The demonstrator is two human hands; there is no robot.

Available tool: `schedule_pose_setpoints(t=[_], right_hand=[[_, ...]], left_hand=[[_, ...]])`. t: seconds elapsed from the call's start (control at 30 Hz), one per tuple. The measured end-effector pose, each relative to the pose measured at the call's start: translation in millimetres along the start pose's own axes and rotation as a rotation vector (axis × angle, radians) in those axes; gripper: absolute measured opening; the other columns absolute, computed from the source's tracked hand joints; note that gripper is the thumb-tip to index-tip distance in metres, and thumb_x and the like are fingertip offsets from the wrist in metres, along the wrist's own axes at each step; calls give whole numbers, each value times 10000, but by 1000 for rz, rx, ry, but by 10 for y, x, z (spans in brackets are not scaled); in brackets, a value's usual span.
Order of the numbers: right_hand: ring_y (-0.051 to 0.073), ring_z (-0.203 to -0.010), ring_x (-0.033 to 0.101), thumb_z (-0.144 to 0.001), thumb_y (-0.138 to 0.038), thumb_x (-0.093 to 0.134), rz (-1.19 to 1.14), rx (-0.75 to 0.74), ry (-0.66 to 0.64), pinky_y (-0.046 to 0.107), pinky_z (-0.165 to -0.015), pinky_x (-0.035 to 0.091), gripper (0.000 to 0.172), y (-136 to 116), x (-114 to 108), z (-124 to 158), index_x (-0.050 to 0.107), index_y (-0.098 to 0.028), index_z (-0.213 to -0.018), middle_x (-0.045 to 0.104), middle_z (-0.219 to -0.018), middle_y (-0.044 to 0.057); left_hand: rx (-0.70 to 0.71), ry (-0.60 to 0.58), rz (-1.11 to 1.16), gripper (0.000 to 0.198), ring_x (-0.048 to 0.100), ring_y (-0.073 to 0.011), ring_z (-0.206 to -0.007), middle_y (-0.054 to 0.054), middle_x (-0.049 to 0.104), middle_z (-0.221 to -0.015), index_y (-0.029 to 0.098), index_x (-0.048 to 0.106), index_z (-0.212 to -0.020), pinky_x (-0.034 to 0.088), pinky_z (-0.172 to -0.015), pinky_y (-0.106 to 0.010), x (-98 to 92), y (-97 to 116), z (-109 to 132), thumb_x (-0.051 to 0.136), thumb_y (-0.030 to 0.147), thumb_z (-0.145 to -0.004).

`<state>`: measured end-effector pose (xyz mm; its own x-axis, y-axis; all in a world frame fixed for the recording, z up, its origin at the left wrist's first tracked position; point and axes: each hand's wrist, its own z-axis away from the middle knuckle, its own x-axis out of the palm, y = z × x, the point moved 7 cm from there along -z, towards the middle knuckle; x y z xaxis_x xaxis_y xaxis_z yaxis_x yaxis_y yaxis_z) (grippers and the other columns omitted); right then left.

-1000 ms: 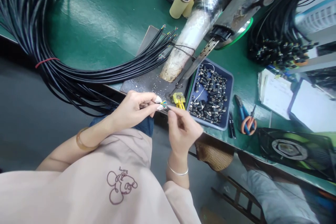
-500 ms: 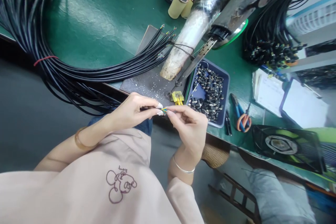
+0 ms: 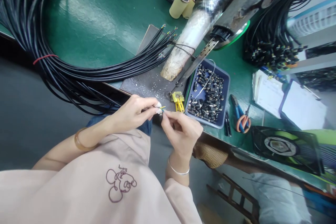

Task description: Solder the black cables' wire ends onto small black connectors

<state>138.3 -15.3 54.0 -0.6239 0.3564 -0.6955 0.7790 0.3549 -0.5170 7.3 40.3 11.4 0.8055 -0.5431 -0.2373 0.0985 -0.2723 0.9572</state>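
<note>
My left hand point(image 3: 133, 112) is closed in a pinch on the end of a black cable, just in front of the bench edge. Thin coloured wires point(image 3: 162, 108) stick out past its fingertips. My right hand point(image 3: 181, 131) is closed too, and its thumb and forefinger pinch those wire ends from the right. Both hands touch at the wire tips. A big bundle of black cables point(image 3: 78, 73) curves over the green bench point(image 3: 105, 17), with stripped ends point(image 3: 165, 35) fanned out on a grey metal plate point(image 3: 147, 80).
A blue tray point(image 3: 225, 87) of small black connectors stands right of the hands. A yellow clip point(image 3: 178, 99), a foil-wrapped machine arm point(image 3: 194, 31), tape rolls point(image 3: 180, 3), orange-handled scissors point(image 3: 243, 119), papers point(image 3: 270, 94), finished cables point(image 3: 273, 45) and a black fan point(image 3: 286, 145) lie around.
My right hand drew in slightly to the left and kept pinching the wire ends. My left hand stayed in place on the cable.
</note>
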Motion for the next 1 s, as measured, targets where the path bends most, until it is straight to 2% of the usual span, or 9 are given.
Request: schedule_pose_setpoints(t=[0.1, 0.23, 0.33, 0.47, 0.57, 1.0], right_hand=[[58, -433, 494, -881, -115, 699, 60, -76, -42, 198, -477, 407, 126, -37, -15, 29, 737, -234, -864, 615, -549, -81], [61, -431, 498, -922, -158, 681, 16, 46, 57, 202, -442, 390, 129, 78, -99, 60, 769, -250, -942, 676, -611, -64], [65, -453, 517, -917, -182, 702, -27, 115, 123, 201, -452, 409, 101, 171, -121, 87, 774, -251, -930, 717, -668, -48], [79, -455, 517, -905, -228, 727, -102, 122, 75, 208, -447, 422, 64, 241, -56, 85, 770, -248, -862, 691, -628, -45], [87, -467, 546, -903, -219, 727, -144, 96, 22, 208, -453, 441, 64, 245, -3, 76, 777, -253, -882, 694, -627, -43], [84, -450, 527, -927, -172, 703, -90, -18, -33, 215, -457, 419, 111, 160, -3, 63, 771, -260, -924, 692, -619, -55]], left_hand=[[-28, -23, 34, 321, 447, -76, -503, 47, 536, -536, 170, 547, -660, 345, -512, -186, 16, -34, -1, 537, 238, -974], [-51, -28, 90, 319, 423, -68, -488, 54, 513, -520, 163, 556, -665, 347, -516, -185, -10, -28, -20, 551, 258, -970], [-66, -68, 139, 313, 399, -61, -473, 57, 502, -505, 159, 551, -652, 341, -506, -179, -16, -1, -42, 547, 233, -956], [-73, -115, 161, 331, 394, -64, -475, 48, 502, -498, 159, 539, -623, 337, -493, -178, -8, 14, -56, 542, 218, -948], [-74, -137, 169, 337, 413, -68, -490, 41, 499, -511, 157, 544, -624, 352, -502, -177, 10, 3, -54, 537, 225, -954], [-50, -201, 160, 380, 416, -62, -464, 40, 507, -499, 164, 501, -583, 339, -500, -182, 29, 5, -50, 521, 207, -960]])
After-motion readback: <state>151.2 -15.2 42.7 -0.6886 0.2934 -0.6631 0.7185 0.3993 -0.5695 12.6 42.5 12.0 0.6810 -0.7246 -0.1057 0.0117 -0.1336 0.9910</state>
